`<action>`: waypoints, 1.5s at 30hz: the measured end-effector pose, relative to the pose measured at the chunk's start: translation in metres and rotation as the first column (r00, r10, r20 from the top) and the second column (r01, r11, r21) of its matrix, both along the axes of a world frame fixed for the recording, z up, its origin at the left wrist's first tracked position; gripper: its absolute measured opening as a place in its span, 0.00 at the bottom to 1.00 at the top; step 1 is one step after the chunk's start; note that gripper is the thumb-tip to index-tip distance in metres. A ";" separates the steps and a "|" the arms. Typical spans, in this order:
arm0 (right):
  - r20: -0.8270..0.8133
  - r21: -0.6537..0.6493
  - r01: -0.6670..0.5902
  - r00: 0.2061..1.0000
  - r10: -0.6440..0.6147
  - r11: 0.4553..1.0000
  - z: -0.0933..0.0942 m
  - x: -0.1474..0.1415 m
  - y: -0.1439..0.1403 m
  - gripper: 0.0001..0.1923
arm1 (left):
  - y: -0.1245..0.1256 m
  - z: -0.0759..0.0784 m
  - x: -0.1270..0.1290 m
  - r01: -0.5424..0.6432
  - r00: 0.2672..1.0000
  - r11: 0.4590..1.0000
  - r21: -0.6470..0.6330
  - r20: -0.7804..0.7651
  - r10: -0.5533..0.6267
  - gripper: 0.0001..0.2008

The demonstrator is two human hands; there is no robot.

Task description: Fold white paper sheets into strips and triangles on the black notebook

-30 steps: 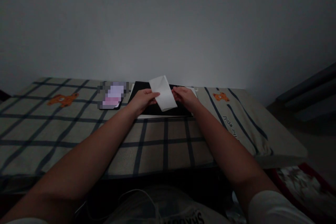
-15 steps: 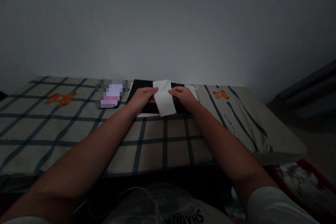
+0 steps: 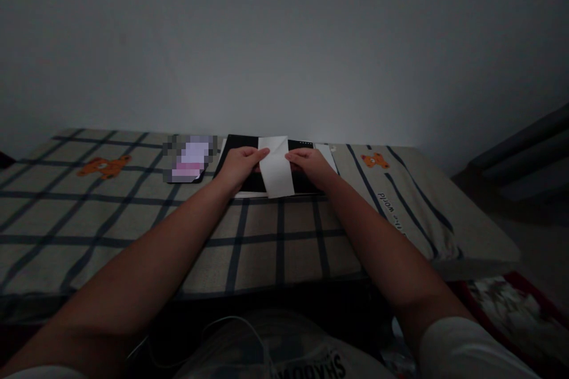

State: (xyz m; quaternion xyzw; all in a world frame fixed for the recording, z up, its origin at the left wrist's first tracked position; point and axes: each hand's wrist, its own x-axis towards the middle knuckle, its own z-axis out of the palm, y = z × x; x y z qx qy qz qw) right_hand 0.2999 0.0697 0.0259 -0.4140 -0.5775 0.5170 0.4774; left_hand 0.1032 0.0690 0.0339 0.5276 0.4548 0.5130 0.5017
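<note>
A strip of white paper [image 3: 278,172], with a crease near its top, is held up between my two hands. My left hand [image 3: 242,167] pinches its left edge, thumb on the near face and fingers behind. On the opposite edge, my right hand [image 3: 311,164] has the same kind of pinch. The fingers behind the paper are mostly hidden. Below the hands lies a flat black notebook or folder [image 3: 253,183], with white sheets [image 3: 325,154] showing from under it at the right and along the front.
A phone with a lit, blurred screen [image 3: 193,157] lies left of the notebook. Under everything is a checked cloth [image 3: 258,249] with orange bear prints, reaching a pale wall [image 3: 284,41] behind. A white cable [image 3: 235,318] hangs near my lap; a red-edged container [image 3: 511,308] stands low right.
The paper's lower end has swung slightly to the left, so the strip hangs straighter. Both hands keep their pinch in nearly the same place.
</note>
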 end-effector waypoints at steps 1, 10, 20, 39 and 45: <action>-0.006 0.003 -0.006 1.000 0.006 1.000 -0.001 0.000 0.000 0.11 | 0.000 0.000 0.000 -0.002 1.000 1.000 -0.001 0.005 0.002 0.14; 0.013 -0.002 -0.007 1.000 0.007 1.000 -0.002 0.001 0.002 0.09 | 0.001 0.000 -0.001 0.081 0.986 0.996 -0.037 0.151 -0.075 0.15; -0.058 -0.056 -0.085 0.995 0.082 0.995 -0.001 0.000 0.000 0.11 | 0.003 -0.002 -0.002 0.051 0.991 0.999 0.006 0.122 -0.051 0.12; 0.105 0.046 0.098 0.989 -0.102 0.994 0.005 0.000 -0.002 0.13 | 0.001 -0.003 -0.001 0.056 0.994 0.998 -0.016 0.093 -0.055 0.15; 0.178 0.112 0.112 0.975 -0.131 0.987 0.004 0.000 -0.002 0.13 | 0.003 -0.005 -0.001 0.064 0.996 0.998 0.001 0.068 -0.064 0.13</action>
